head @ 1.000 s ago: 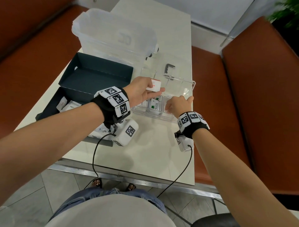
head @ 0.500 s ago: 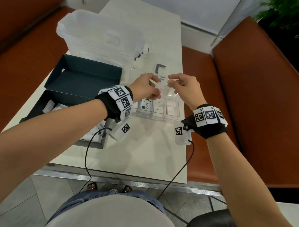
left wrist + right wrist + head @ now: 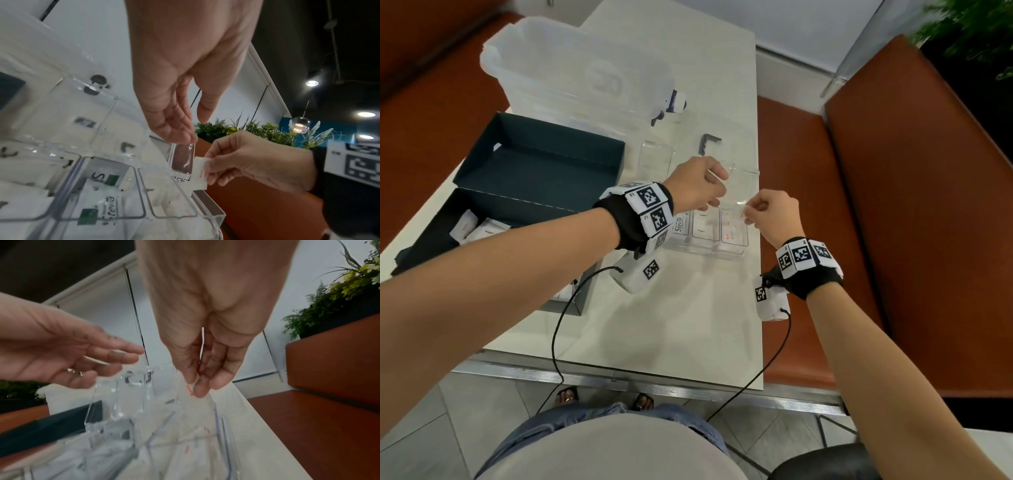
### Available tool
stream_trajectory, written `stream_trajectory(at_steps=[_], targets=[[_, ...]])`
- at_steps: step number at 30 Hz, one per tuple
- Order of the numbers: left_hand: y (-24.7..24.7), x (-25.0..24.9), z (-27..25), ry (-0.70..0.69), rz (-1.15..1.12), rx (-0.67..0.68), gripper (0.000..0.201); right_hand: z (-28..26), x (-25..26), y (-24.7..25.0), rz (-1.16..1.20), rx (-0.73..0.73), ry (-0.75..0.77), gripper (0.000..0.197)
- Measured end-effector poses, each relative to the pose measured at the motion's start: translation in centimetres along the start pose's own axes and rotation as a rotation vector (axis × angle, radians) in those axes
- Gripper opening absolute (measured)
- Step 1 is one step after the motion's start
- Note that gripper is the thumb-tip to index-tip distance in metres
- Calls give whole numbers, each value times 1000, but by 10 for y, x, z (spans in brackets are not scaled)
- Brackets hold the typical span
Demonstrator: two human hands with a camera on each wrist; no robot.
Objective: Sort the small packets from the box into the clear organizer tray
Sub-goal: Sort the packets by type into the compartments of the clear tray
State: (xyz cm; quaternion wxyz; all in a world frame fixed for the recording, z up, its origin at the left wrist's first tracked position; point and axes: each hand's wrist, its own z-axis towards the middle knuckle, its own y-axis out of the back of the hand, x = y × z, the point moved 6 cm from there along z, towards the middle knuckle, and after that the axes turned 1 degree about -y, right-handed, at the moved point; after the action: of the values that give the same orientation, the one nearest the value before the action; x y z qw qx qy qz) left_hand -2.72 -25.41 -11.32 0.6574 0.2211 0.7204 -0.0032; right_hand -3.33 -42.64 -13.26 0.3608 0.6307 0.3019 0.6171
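Packet [image 3: 200,173] passed left-to-right since earlier; right hand [image 3: 774,214] pinches it over tray [image 3: 736,251] right-end compartment near table edge; left hand [image 3: 697,186] loose, empty; print blurred.

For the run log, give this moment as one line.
right hand: pinches red-print packet | left hand: open | clear organizer tray: packet above rightmost compartment

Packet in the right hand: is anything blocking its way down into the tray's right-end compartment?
Nothing visible blocks it. The right hand pinches the packet just above the organizer tray, whose clear lid stands raised, and the left hand is off to the side.
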Motion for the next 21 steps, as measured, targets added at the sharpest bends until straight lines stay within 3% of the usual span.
stream_trajectory(at_steps=[10, 21], targets=[[10, 20, -10, 86, -67, -12, 26, 6, -15, -29, -85, -49, -34, 9], [21, 24, -15, 102, -65, -25, 28, 0, 6, -36, -413, -72, 140, 15]])
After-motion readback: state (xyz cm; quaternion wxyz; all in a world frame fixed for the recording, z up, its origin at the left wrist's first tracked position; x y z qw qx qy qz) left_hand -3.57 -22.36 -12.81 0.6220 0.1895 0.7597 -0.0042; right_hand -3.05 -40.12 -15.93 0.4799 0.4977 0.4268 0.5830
